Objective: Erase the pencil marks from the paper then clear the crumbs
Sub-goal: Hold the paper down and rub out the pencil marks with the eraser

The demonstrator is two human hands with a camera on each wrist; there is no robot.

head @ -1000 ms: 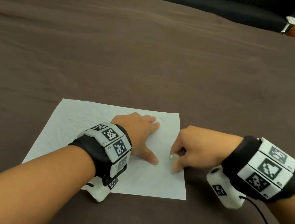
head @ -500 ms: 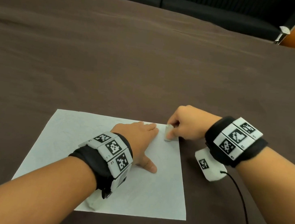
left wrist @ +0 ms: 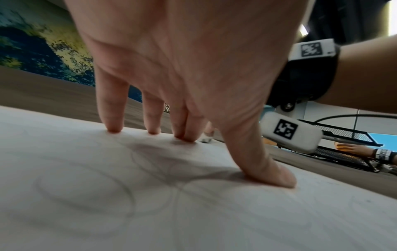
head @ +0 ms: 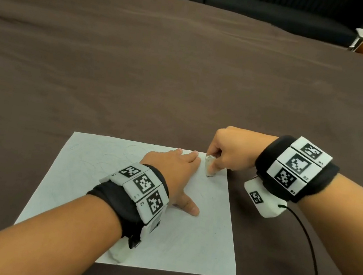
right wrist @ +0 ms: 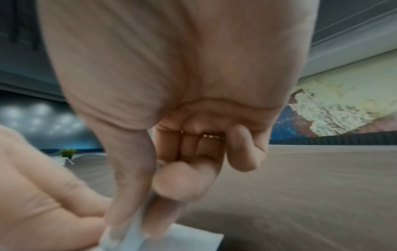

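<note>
The left hand (head: pixel 172 173) pressed flat, fingers straight, on the paper (head: pixel 90 182); right of it, the right hand (head: pixel 232 151) pinched the eraser (head: pixel 209 165) against the sheet.

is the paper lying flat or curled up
Flat: the paper lies spread on the table, the left hand pressing it down.

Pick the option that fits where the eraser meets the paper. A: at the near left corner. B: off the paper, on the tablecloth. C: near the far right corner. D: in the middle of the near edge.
C: the right hand pinches the eraser upright on the paper near its far right corner, beside the left hand's fingertips.
</note>
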